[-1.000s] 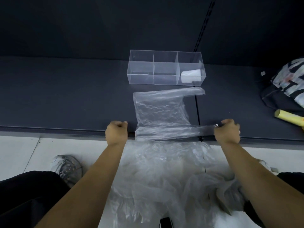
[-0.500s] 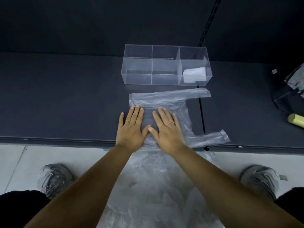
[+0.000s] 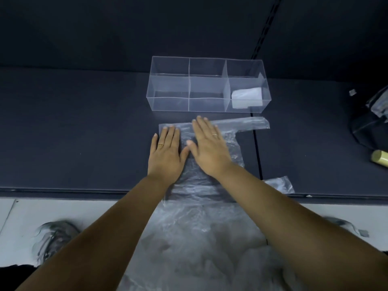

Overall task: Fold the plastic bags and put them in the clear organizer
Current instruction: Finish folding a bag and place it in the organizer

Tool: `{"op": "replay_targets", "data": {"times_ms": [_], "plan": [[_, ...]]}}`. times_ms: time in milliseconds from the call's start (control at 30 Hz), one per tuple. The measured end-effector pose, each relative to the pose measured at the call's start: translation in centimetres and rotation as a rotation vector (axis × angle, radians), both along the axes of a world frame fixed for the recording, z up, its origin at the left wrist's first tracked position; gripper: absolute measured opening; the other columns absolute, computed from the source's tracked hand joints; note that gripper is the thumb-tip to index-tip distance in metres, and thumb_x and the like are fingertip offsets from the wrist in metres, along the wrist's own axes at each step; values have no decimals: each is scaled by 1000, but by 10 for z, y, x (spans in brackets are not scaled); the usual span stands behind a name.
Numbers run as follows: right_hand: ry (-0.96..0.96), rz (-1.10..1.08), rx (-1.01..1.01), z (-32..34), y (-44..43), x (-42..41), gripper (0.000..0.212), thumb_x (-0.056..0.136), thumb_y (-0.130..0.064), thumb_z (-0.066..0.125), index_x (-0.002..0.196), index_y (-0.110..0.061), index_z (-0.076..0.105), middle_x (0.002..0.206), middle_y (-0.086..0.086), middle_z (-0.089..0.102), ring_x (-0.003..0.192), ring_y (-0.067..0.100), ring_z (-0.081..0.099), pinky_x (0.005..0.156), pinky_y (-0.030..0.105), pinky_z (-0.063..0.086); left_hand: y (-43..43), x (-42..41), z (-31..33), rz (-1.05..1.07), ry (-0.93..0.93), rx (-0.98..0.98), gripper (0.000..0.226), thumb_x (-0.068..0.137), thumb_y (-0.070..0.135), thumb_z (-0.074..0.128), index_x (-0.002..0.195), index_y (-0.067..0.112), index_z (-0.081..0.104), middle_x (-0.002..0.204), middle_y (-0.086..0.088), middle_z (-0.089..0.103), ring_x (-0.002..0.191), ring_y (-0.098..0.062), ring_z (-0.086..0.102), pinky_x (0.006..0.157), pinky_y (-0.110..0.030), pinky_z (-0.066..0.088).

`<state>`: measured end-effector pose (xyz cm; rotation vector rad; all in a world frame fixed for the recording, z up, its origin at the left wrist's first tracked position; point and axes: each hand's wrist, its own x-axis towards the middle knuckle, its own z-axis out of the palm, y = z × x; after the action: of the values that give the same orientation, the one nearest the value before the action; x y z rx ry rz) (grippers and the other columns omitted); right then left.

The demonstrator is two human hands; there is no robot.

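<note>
Head view, looking down on a dark bench. The left grip and the right grip lie side by side, palms down, on a clear plastic bag spread flat on the bench. Both grips are released: the fingers are straight and together, pressing on the film and clasping nothing. Their thumbs almost meet over the bag's middle. Each grip wears a thin ring, the left and the right.

The bag's far handle runs out to the right just in front of the clear organizer. Its near handle lies by the bench's front edge, partly hidden by the right forearm.

The organizer stands upright beyond the fingertips, close to the bag's far edge. It has three compartments in a row. The right-hand one holds a folded white bag.

Below the bench edge, between the forearms, a heap of loose clear bags rests on the pale floor. A blurred shoe shows at lower left. At the far right of the bench lie a dark sack and a yellow cylinder.
</note>
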<state>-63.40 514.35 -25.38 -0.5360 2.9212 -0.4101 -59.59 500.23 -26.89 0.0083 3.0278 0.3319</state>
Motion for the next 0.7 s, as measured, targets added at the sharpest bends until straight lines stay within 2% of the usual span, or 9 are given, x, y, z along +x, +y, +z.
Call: {"op": "replay_targets", "data": {"times_ms": [100,233,400,500,567,600,667,700], "plan": [[-59,-19,86,-16,8,-9,67,100,-51,23,154,-17,1,162,2,-7,148,16,-10,118,35,-12,-3,-1,-10,-14,-19,-93,73,93,58,2,152,15,-7,160,0,-11,147,-13,-13,118,-37,-12],[-9,-177,174,-27,75,-20,73,96,-61,13,153,-19,-4,161,1,-12,147,17,-14,117,37,-12,-6,0,-15,-18,9,-77,82,85,65,-8,152,17,-7,160,2,-11,146,-12,-14,117,-36,-15],[-60,-488,291,-20,154,-27,75,95,-59,9,154,-13,-1,162,7,-4,149,22,-5,120,43,-5,-4,-1,-14,-23,-36,-145,79,86,63,-8,150,17,-14,160,1,-15,146,-15,-16,117,-38,-14],[-43,-550,265,-4,152,-15,71,99,-51,17,153,-7,4,162,12,-1,149,25,-2,120,46,-2,-3,0,-3,-15,-106,-122,74,94,59,7,151,15,-11,160,-1,-15,146,-16,-16,118,-40,-13],[70,-488,148,7,125,9,66,101,-42,26,152,-4,12,161,15,6,148,28,3,120,47,2,-2,10,8,-14,-18,-89,68,99,51,13,153,11,0,161,-5,-5,148,-19,-8,118,-41,-10],[115,-413,63,11,105,27,63,101,-38,30,152,-3,16,160,15,10,148,29,6,120,46,4,2,21,14,-24,79,-47,64,100,45,15,152,7,12,161,-9,7,148,-23,3,119,-42,-4],[124,-230,-97,13,60,68,59,101,-36,29,151,-5,21,160,12,12,148,27,6,121,44,4,15,52,22,-100,229,81,56,100,34,23,143,1,37,153,-15,33,143,-29,26,118,-45,12],[92,-136,-130,11,41,88,58,101,-37,23,152,-8,19,160,8,9,149,24,3,121,42,3,20,71,21,-155,251,115,54,100,32,26,140,0,43,149,-16,39,141,-30,32,116,-45,17]]}}
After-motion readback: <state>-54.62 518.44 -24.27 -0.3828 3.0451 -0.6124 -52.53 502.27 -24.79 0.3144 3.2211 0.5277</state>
